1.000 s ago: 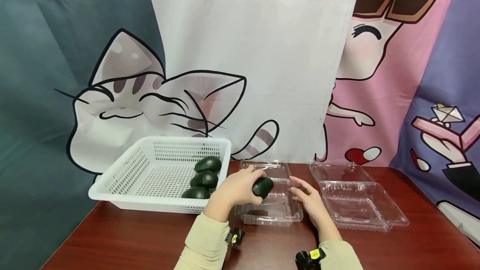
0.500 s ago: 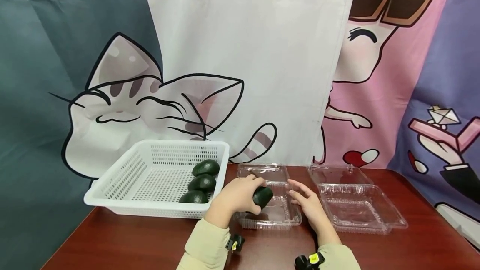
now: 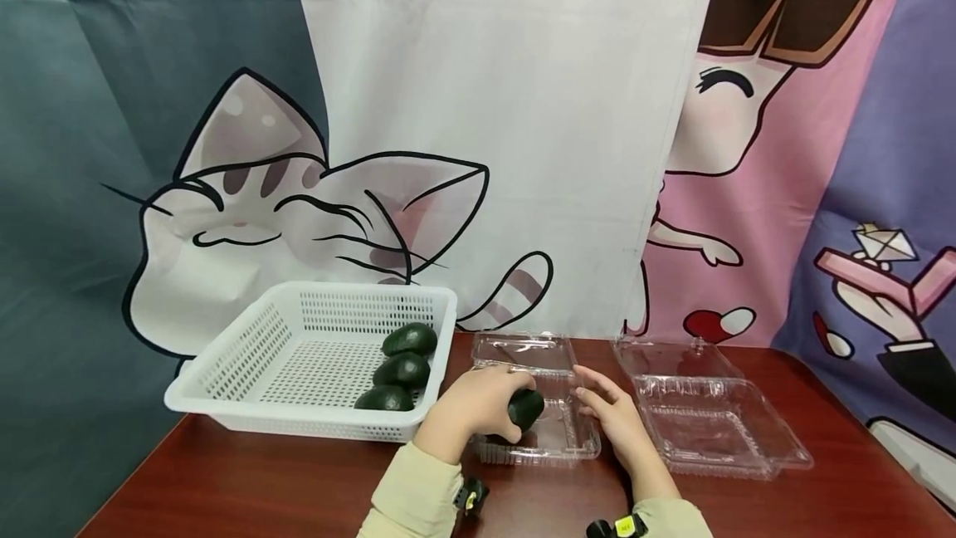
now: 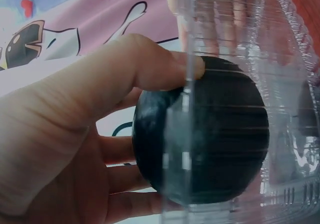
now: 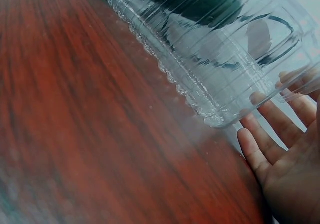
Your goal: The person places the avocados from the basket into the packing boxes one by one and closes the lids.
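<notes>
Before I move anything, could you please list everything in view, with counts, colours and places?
Table: one, red-brown, across the foreground
Backdrop: printed, multicoloured, behind the table
Basket: one, white, on the table at left
Basket avocados: three, dark green, along the basket's right side
Middle box: one, clear, lid open, right of the basket
Right box: one, clear, lid open, right of the middle box
Held avocado: one, dark green, at the middle box
Sleeves: two, pale, on the forearms
Wrist cameras: two, black, one per wrist
Left hand: one, bare, gripping the held avocado
Right hand: one, bare, at the middle box's right side
</notes>
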Demonstrator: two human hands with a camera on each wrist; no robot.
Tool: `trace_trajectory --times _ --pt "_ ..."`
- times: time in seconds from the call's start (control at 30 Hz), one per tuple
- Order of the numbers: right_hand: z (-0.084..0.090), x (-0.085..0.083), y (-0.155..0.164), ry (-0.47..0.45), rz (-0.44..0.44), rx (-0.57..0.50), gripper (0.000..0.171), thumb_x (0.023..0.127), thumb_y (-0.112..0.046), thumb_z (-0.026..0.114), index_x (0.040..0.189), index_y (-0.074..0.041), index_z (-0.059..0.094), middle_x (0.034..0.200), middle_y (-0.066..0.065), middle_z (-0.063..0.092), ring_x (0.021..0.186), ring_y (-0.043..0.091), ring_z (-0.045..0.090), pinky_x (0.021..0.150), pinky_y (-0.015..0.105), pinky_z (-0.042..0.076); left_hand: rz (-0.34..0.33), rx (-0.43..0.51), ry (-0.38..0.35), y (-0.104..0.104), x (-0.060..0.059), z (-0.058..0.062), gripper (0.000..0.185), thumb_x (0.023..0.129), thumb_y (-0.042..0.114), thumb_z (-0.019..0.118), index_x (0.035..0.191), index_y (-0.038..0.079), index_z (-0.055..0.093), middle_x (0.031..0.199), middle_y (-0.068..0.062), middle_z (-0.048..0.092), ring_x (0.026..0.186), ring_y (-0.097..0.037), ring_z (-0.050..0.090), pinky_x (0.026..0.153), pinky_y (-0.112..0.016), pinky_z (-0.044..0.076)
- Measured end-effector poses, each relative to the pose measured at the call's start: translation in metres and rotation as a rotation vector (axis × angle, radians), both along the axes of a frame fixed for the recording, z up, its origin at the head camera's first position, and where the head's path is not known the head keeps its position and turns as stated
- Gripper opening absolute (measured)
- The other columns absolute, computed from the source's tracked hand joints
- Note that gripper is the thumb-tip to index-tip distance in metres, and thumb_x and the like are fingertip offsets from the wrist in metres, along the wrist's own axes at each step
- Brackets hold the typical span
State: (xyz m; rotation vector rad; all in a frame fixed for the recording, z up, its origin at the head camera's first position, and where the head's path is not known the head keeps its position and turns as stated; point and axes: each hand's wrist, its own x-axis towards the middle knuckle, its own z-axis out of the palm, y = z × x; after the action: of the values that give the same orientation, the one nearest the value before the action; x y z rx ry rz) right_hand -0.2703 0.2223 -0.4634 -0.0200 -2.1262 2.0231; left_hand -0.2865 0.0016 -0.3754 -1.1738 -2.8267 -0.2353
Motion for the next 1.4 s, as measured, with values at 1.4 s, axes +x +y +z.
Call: trace_trajectory --times 1.4 --pt "0.0045 0.0008 0.0004 -0.023 0.035 -0.009 0.041 0.092 -0.007 0.054 0.132 0.000 0.048 0.125 0.023 0.052 0.098 0.009 0.057 0.078 0.025 0.048 0.019 -0.053 -0.132 -0.0028 -0.0044 -0.0012 0.049 0.064 0.026 0.083 0.109 0.026 0.063 0.101 0.003 0.060 0.093 -0.016 0.052 0.077 -0.029 0.044"
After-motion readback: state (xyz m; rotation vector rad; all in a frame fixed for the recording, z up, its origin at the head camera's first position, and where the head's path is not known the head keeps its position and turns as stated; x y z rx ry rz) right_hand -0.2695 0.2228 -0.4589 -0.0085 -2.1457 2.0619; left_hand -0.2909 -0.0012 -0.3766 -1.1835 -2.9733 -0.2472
